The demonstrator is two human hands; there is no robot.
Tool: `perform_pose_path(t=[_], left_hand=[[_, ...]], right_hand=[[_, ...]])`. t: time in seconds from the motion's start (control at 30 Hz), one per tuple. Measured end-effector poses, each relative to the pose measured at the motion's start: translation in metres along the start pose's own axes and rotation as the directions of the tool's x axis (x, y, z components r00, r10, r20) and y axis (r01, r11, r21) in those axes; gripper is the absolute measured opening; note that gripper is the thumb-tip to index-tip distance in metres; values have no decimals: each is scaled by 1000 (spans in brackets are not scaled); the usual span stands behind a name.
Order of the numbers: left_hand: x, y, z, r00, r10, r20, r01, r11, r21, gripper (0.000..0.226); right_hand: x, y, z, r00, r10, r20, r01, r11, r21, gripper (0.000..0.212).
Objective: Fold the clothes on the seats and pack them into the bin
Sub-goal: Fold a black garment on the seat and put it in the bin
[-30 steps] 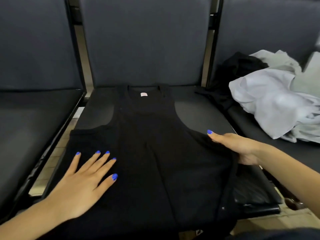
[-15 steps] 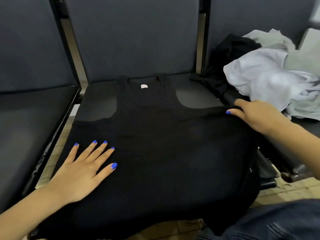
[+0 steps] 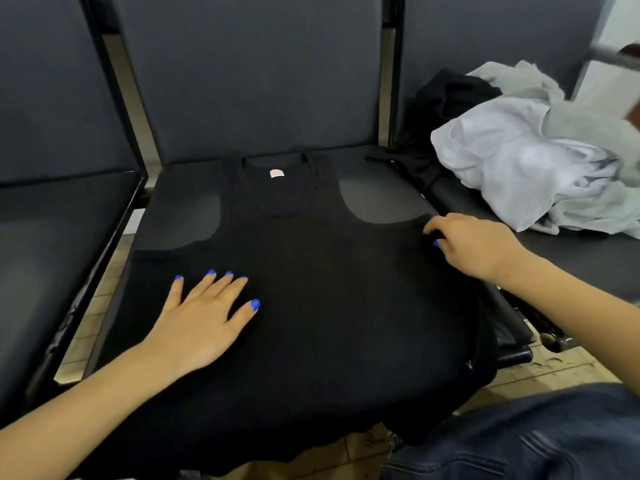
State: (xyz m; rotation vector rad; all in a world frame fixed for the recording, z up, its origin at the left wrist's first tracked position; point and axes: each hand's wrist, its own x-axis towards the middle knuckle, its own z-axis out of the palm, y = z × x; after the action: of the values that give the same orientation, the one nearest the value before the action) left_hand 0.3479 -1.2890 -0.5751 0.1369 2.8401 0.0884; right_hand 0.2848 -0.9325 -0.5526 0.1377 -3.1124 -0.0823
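The black tank top lies flat on the middle seat, its long axis from 12 to 6 o'clock, and our left hand presses it with straight fingers while our right hand, nearer its 3 o'clock edge, pinches that edge.

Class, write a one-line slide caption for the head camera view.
Left hand presses flat on a black tank top spread over the middle seat while the right hand grips its side edge.
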Motion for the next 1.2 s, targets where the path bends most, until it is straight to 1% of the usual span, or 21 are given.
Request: perform_pose_path(t=[0.07,0.1,0.13,0.17,0.2,0.23,0.27,0.33,0.37,0.43,0.5,0.6,0.7,0.8,0.9,1.0,1.03,1.07,1.13,1.17,1.2], left_hand=[[13,1,5,1000,4,12,-5,999,32,62],[20,-1,6,1000,0,4,0,999,37,62],[25,-3,6,1000,-6,-10,7,999,37,62],[29,-6,6,1000,-13,-24,14,999,39,61],[33,-10,6,999,-19,-34,21,998,51,60],[36,-13,7,999,-22,-38,25,997,69,60],[38,-16,8,999,-23,-39,26,996,85,59],[41,-19,9,999,-23,-37,26,994,104,58],[41,-20,10,999,-23,-36,27,993,113,58],[42,-21,10,999,-23,-37,28,991,130,58],[42,-22,10,999,-20,-41,26,989,143,58],[42,-23,11,999,-20,-43,26,989,142,58],[42,-22,11,999,-23,-44,29,989,146,59],[42,-22,11,999,-25,-39,30,988,150,59],[43,-23,11,999,-24,-40,30,989,143,59],[44,-25,12,999,-25,-40,31,988,149,59],[45,-25,13,999,-25,-41,31,988,151,59],[45,-25,13,999,-25,-41,31,988,150,59],[45,-26,14,999,-24,-45,30,989,147,59],[45,-26,14,999,-23,-46,29,989,146,59],[46,-27,14,999,-22,-46,28,989,146,60]], right_hand=[[-5,-7,-3,1000,0,-30,-3,997,-78,41],[-10,-11,-7,999,-32,-27,29,994,-105,48],[-15,-15,-10,995,-97,5,97,987,-129,60],[-20,-20,-12,981,-177,80,187,973,-137,78],[-27,-26,-14,951,-254,177,275,956,-103,98],[-36,-32,-15,905,-322,277,343,939,-30,110],[-44,-38,-16,852,-374,366,371,925,82,111],[-58,-44,-17,769,-426,476,296,898,326,99],[-63,-47,-16,748,-450,489,284,882,377,96],[-67,-44,-11,727,-477,494,370,878,303,99],[-67,-37,-12,709,-440,550,401,894,199,105],[-68,-20,-18,685,-286,671,412,910,-33,124],[-70,-8,-26,724,-81,685,326,915,-237,135],[-69,3,-34,740,69,669,213,919,-330,136],[-70,10,-41,711,113,694,143,943,-300,137],[-71,10,-45,666,54,744,144,969,-199,139],[-71,8,-45,665,15,747,142,979,-145,137],[-72,5,-44,682,-33,730,139,987,-85,132],[-72,-2,-40,747,-120,654,150,989,10,117],[-71,-4,-37,765,-139,628,164,986,18,114],[-71,-4,-36,768,-132,627,172,985,-3,115]])
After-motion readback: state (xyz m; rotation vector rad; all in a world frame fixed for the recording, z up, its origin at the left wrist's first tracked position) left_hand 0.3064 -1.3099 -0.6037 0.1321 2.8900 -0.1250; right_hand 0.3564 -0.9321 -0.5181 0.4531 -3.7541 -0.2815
